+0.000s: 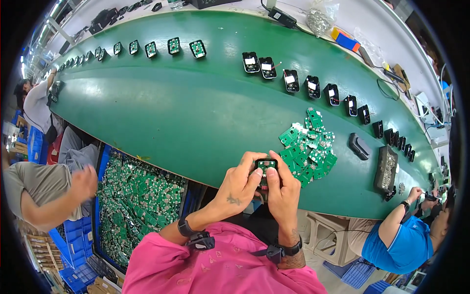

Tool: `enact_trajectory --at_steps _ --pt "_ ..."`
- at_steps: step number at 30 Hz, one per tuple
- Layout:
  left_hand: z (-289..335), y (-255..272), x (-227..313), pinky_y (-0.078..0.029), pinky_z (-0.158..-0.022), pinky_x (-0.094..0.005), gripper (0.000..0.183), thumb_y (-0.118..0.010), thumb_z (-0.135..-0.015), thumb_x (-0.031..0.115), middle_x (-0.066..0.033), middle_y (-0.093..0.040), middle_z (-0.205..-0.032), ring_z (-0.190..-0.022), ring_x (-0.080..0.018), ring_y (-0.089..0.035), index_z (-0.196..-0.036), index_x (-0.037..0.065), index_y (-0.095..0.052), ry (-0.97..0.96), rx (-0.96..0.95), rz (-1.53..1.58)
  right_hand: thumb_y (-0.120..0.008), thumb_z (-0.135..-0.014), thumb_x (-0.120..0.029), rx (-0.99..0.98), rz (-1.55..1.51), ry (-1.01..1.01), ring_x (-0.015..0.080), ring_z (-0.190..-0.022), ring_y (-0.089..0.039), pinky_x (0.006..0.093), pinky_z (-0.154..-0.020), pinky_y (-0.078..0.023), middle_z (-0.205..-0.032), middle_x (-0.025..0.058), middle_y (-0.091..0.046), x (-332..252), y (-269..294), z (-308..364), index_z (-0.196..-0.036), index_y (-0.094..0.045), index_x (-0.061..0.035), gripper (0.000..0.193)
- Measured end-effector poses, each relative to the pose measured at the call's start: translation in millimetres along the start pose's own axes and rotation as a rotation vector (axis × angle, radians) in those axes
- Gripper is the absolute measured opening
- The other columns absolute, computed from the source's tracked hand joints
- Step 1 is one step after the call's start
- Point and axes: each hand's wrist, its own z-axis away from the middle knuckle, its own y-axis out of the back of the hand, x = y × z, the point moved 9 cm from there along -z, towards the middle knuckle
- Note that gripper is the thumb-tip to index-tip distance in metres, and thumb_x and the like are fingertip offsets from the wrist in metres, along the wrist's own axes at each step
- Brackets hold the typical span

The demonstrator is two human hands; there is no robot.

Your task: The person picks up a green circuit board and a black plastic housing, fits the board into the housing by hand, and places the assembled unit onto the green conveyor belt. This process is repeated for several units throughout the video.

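Close to the table's near edge, a small black plastic housing [265, 184] with a green circuit board [267, 164] in it is held between both hands. My left hand [238, 182] wraps its left side and my right hand [284, 190] its right side. Both thumbs press down on the board, side by side. The underside of the housing and most of the other fingertips are hidden. Just beyond my right hand lies a loose heap of green circuit boards [309, 149].
Black housings [291, 81] with white rectangles inside stand in a row at far right; board-fitted ones [198, 49] line the far left. A black tray [378, 171] of small metal parts sits right, near a black casing [360, 146]. A blue bin of boards [139, 206] stands left. Co-workers [404, 240] flank me.
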Motion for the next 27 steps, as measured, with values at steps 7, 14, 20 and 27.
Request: enact_trajectory --at_steps 7,14,20,27 --pt "-4 0 4 -0.055 -0.056 -0.0276 0.027 -0.044 -0.107 0.015 -0.01 -0.064 -0.081 -0.069 -0.012 -0.064 -0.128 0.0 -0.05 -0.042 0.005 -0.048 -0.059 -0.099 -0.013 0.075 0.044 0.068 0.0242 -0.069 -0.07 0.035 -0.063 -0.053 -0.087 0.0194 -0.07 -2 2 2 -0.126 -0.063 0.0019 0.031" --pt "-2 0 11 -0.052 -0.051 -0.029 0.025 -0.044 -0.106 0.014 -0.0098 -0.062 -0.076 -0.058 -0.0143 -0.063 -0.124 -0.001 -0.052 -0.147 0.059 -0.107 -0.059 -0.099 -0.013 0.133 0.069 0.12 0.0248 -0.069 -0.069 0.0351 -0.064 -0.053 -0.088 0.0196 -0.071 -7 5 5 -0.125 -0.064 0.0028 0.031" --pt "1 1 14 -0.049 -0.049 -0.0296 0.023 -0.045 -0.105 0.011 -0.0092 -0.058 -0.07 -0.054 -0.0146 -0.061 -0.122 -0.002 -0.053 -0.23 0.102 -0.16 -0.058 -0.1 -0.015 0.153 -0.023 0.059 0.0247 -0.068 -0.069 0.0352 -0.063 -0.053 -0.088 0.0192 -0.071 1 5 4 -0.122 -0.065 0.0025 0.029" --pt "1 6 15 -0.049 -0.061 -0.038 0.026 -0.047 -0.104 0.014 -0.0183 -0.063 -0.078 -0.063 -0.0311 -0.064 -0.125 0.0 -0.053 -0.201 0.122 -0.168 -0.054 -0.103 -0.016 0.058 0.006 0.04 0.0265 -0.073 -0.07 0.0354 -0.066 -0.054 -0.096 0.0204 -0.071 -1 -3 9 -0.134 -0.056 0.002 0.036"
